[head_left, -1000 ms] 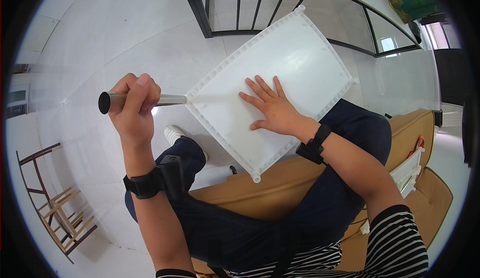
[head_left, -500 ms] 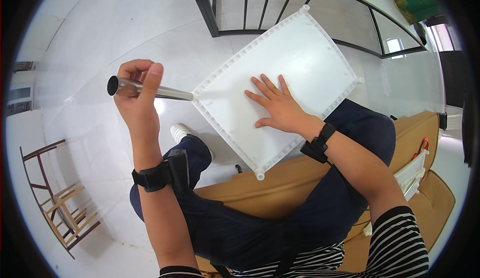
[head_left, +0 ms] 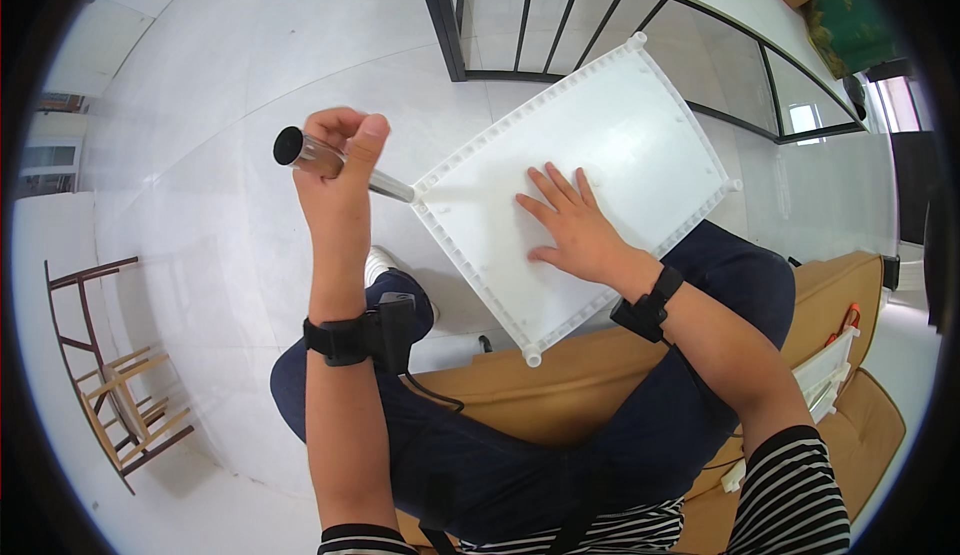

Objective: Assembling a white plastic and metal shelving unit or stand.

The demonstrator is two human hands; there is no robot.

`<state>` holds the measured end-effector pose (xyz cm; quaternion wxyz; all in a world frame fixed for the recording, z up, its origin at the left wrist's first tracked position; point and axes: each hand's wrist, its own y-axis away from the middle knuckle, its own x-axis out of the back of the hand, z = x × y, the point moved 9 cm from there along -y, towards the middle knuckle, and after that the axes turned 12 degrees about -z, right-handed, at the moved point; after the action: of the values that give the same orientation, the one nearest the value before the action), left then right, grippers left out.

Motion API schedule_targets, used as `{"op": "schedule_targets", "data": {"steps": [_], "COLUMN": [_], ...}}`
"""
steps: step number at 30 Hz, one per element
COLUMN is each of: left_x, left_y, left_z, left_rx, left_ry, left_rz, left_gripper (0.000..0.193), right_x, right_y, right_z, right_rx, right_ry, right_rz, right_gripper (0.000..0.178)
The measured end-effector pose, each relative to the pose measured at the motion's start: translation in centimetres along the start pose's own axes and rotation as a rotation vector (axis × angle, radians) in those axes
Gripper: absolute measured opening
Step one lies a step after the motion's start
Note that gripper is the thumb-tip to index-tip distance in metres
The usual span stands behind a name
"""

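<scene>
A white rectangular plastic panel (head_left: 640, 145) with a ribbed rim and a round socket at each corner rests over my lap, tilted. My left hand (head_left: 342, 150) is closed around a shiny metal tube (head_left: 392, 187) with a black end cap. The tube's far end meets the panel's left corner socket; how deep it sits there I cannot tell. Flat on the panel, fingers spread, lies my right hand (head_left: 575, 230). Each wrist wears a black strap with a small device.
I sit on a tan sofa (head_left: 480, 385), where a white frame-like part (head_left: 835, 370) with something orange lies at the right. A black-framed table (head_left: 580, 15) stands ahead. Wooden stools (head_left: 125, 395) are at the far left on the pale tiled floor (head_left: 230, 285).
The whole view has shifted slightly. My left hand and the tube have swung rightward, so the tube looks shorter and points more toward me. My right hand keeps its place on the panel.
</scene>
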<state>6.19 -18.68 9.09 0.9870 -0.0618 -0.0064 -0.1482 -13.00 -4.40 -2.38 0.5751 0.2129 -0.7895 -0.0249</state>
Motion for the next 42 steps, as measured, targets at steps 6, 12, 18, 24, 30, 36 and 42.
{"op": "schedule_targets", "data": {"steps": [6,12,18,24,30,36,42], "left_x": [-0.5,-3.3,-10.1,-10.1,-9.7,-10.8,-12.6], "left_y": [5.6,6.4,5.1,3.7,2.7,2.0,3.1], "left_z": [-2.8,-4.4,-4.9,-6.6,-6.4,-5.1,-5.6], "left_rx": [0.397,0.421,0.284,0.502,0.386,0.079,-0.110], "left_ry": [-1.060,-1.186,-0.713,-0.179,-0.341,-0.828,-1.256], "left_rz": [-0.148,-0.437,-0.457,-0.308,-0.267,-0.370,-0.512], "left_gripper": [0.048,0.040,0.034,0.034,0.037,0.031,0.026], "right_x": [0.6,0.5,1.1,-4.1,-3.3,-2.7,-3.1], "right_y": [0.2,3.2,2.2,3.8,4.0,3.9,4.1], "right_z": [-7.4,-14.3,-14.5,-16.1,-16.3,-15.1,-14.2], "right_rx": [0.119,0.340,0.329,-0.125,-0.105,-0.233,-0.318], "right_ry": [-1.017,-1.065,-1.505,-2.484,-2.419,-2.523,-2.617], "right_rz": [-0.283,-0.320,-0.287,-0.508,-0.549,-0.479,-0.433], "right_gripper": [0.042,0.064,0.074,0.055,0.042,0.035,0.028]}}
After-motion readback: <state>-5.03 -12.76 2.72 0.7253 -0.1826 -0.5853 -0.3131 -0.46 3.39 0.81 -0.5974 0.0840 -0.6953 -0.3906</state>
